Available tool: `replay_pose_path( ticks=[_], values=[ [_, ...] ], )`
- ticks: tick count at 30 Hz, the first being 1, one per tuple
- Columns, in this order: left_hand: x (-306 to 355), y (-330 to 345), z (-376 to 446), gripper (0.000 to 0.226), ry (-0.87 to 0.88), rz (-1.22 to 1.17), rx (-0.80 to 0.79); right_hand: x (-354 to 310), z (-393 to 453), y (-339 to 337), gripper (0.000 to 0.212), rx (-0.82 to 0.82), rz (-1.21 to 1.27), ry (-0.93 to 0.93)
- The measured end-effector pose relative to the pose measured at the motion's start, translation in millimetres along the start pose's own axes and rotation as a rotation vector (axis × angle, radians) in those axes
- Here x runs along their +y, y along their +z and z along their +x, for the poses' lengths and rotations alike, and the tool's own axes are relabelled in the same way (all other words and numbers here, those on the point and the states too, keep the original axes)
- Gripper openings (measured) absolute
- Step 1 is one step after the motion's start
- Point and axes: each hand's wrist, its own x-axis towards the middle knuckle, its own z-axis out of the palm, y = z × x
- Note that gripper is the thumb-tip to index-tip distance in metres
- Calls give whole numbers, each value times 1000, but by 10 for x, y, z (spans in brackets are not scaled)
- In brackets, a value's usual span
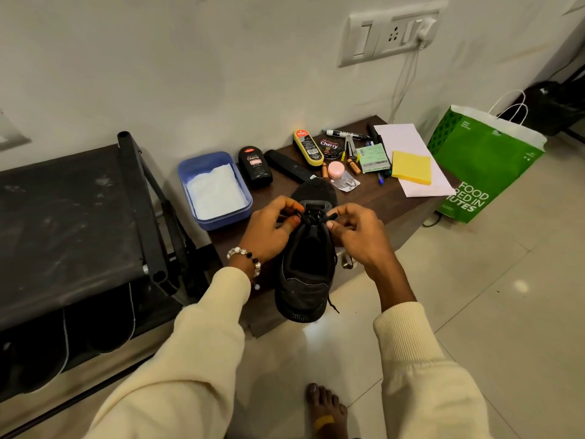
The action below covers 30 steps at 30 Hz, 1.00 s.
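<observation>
Black shoe mid-frame on table edge, left hand pinching lace, right hand pinching other lace end

Lit softly from overhead, glared in spots on the glossy floor, bowed at wide-angle edges, looked sharp mid-frame.

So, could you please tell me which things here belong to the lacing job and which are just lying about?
In use: black shoe, laces, left hand, right hand.
Lying about: blue tub, polish bottle, polish tin, sticky notes, green bag.
</observation>
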Motion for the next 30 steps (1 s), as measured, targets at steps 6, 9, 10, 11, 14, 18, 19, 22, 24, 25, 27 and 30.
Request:
replay_pose_path(
  ticks=[6,9,10,11,14,18,19,22,24,25,27,30],
  values=[
    [14,82,2,12,12,32,162,-10,12,68,19,115,-73,6],
    [59,107,6,12,-39,46,188,-24,16,64,25,143,-80,25],
    [69,109,8,13,-41,60,190,-27,13,62,24,134,-81,28],
    [77,108,9,14,-39,79,189,-29,14,60,24,123,-83,31],
    [83,108,0,14,-33,108,164,-24,13,50,24,90,-55,40],
    [47,22,8,12,-2,80,62,1,28,11,12,22,-21,36],
    [30,10,11,12,8,92,53,11,29,15,10,12,-48,33],
    [28,52,13,12,2,119,135,19,43,54,4,73,-79,36],
    [75,84,18,12,-30,117,174,24,45,63,3,118,-14,56],
    [98,75,30,11,-65,117,161,19,40,52,4,122,43,83],
    [136,16,54,12,-161,114,95,8,23,-5,7,72,117,144],
    [165,-105,23,13,-223,91,-34,-25,-43,-82,16,-71,146,211]
  ],
)
